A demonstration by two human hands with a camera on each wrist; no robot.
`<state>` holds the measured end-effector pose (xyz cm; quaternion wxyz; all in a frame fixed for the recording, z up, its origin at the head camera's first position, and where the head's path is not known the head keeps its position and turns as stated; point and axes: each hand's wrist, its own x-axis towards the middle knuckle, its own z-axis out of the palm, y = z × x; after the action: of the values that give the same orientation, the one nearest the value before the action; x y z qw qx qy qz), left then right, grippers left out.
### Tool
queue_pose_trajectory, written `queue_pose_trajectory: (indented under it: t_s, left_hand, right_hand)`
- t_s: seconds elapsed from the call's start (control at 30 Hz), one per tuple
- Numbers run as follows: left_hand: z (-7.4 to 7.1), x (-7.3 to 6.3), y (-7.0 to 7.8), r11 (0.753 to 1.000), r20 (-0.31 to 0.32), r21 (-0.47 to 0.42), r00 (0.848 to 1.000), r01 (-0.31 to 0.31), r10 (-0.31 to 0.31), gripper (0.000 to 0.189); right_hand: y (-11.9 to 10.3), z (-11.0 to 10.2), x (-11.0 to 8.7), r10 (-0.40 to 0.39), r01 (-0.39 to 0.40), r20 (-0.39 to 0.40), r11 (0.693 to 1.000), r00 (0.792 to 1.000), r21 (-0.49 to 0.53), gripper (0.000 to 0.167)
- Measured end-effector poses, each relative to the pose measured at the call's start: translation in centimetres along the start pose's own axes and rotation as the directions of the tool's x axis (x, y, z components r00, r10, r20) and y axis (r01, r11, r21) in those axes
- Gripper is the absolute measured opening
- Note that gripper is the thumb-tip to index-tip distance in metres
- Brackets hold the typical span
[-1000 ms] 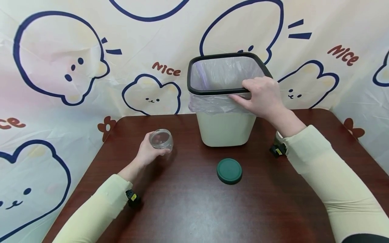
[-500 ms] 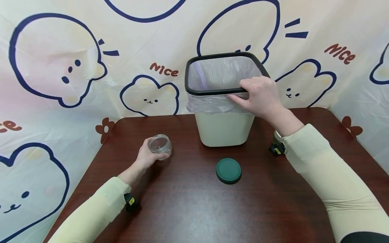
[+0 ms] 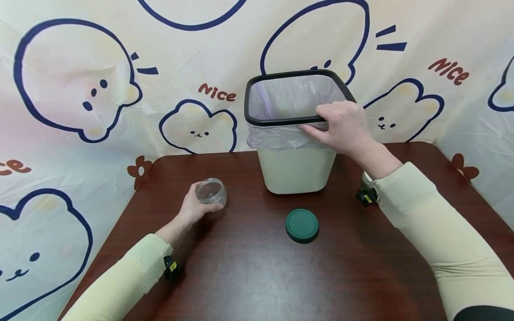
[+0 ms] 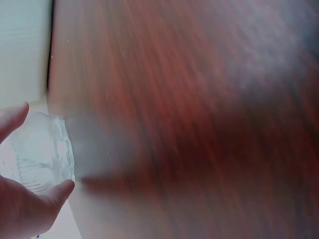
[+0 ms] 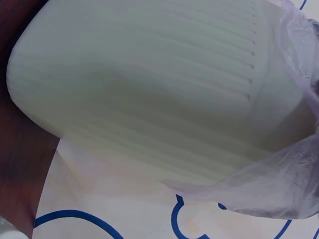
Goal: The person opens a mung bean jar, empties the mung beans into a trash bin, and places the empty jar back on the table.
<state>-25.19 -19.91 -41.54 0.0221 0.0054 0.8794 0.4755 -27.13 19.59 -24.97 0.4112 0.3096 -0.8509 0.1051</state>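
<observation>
While the left grip (image 3: 193,206) holds the clear jar (image 3: 211,192) left of the head view's centre, the right grip (image 3: 344,129), pinching the rim (image 3: 281,121) of the bin (image 3: 296,171) in the upper right, should press evenly, so the bin stands steady and its bag (image 3: 277,137) is not tugged loose.

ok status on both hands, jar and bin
Left hand grips open jar. Right hand grips bin by its rim. Lid on table, not between jar and bin.

Dk-grn lid (image 3: 302,225), pale-grn bin (image 3: 297,171), red-brn tbl (image 3: 257,272).
</observation>
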Motion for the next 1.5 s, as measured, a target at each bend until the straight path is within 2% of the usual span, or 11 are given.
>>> queue_pose_trajectory:
  t_s: [0.17, 0.33, 0.6, 0.7, 0.8, 0.87, 1.0, 1.13, 1.27, 1.37, 1.5]
  left_hand:
    - [-0.4, 0.1, 0.0, 0.995, 0.033, 0.102, 0.999, -0.008, 0.004, 0.094]
    - [-0.9, 0.3, 0.3, 0.976, 0.062, 0.219, 0.998, -0.013, 0.0, 0.095]
    - [-1.4, 0.2, 0.7, 0.952, 0.085, 0.305, 0.996, -0.019, -0.007, 0.096]
    - [-1.5, 0.2, 0.8, 0.934, 0.086, 0.356, 0.996, -0.012, -0.02, 0.097]
    - [-1.7, 0.2, 1.0, 0.892, 0.086, 0.452, 0.996, -0.016, -0.026, 0.1]
    - [-1.8, 0.2, 1.1, 0.849, 0.088, 0.527, 0.996, -0.043, -0.004, 0.101]
    - [-2.1, 0.0, 1.5, 0.753, 0.098, 0.643, 0.99, -0.138, 0.097, 0.102]
    - [-2.2, -0.3, 2.0, 0.7, 0.123, 0.684, 0.978, -0.206, 0.168, 0.105]
    - [-2.2, -0.4, 2.4, 0.683, 0.139, 0.684, 0.965, -0.255, 0.221, 0.103]
    - [-2.0, -0.4, 2.7, 0.691, 0.147, 0.661, 0.953, -0.293, 0.265, 0.098]
    - [-1.7, -0.6, 3.3, 0.698, 0.19, 0.619, 0.931, -0.36, 0.312, 0.089]
  right_hand:
    - [0.0, 0.0, 0.1, -0.004, 0.004, 0.03, 1.0, 1.0, 0.002, 0.047]
    - [0.1, -0.2, 0.3, -0.027, 0.027, 0.059, 1.0, 0.998, 0.008, 0.047]
    - [0.0, -1.0, 0.3, -0.037, 0.032, 0.131, 0.999, 0.991, 0.037, 0.038]
    - [0.1, -1.2, 0.2, -0.029, 0.022, 0.135, 0.998, 0.99, 0.055, 0.033]
    - [0.1, -1.2, 0.1, -0.017, 0.006, 0.141, 0.997, 0.99, 0.082, 0.034]
    - [0.1, -1.3, 0.1, -0.015, 0.001, 0.145, 0.995, 0.989, 0.1, 0.036]
    - [0.2, -1.3, 0.1, -0.026, 0.008, 0.149, 0.993, 0.989, 0.121, 0.043]
    - [0.3, -1.2, 0.0, -0.042, 0.023, 0.147, 0.991, 0.988, 0.135, 0.047]
    - [0.4, -1.3, 0.0, -0.062, 0.042, 0.128, 0.988, 0.99, 0.152, 0.051]
    - [0.5, -1.4, -0.2, -0.066, 0.051, 0.096, 0.986, 0.993, 0.158, 0.054]
    - [0.6, -1.9, -0.8, -0.047, 0.036, 0.064, 0.985, 0.997, 0.168, 0.06]
